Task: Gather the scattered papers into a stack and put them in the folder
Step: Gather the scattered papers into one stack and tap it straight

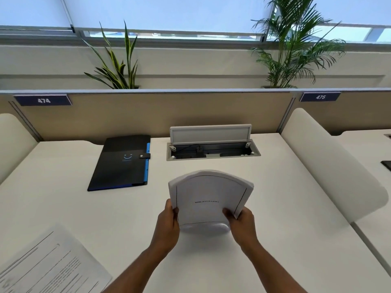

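At the near left edge of the white desk (63, 197) lies a loose printed white sheet (53, 269), partly cut off by the frame. Farther back sits a closed black folder with a blue edge and snap strap (120, 163), flat and well apart from the hands. The left hand (167, 225) grips the left edge of a curved stack of white papers (209, 199), titled apparently "Bibliography"; the right hand (241, 223) pinches its right edge, thumb on top. Behind the stack, an open grey cable hatch (213, 144) stands between it and the beige partition (169, 111).
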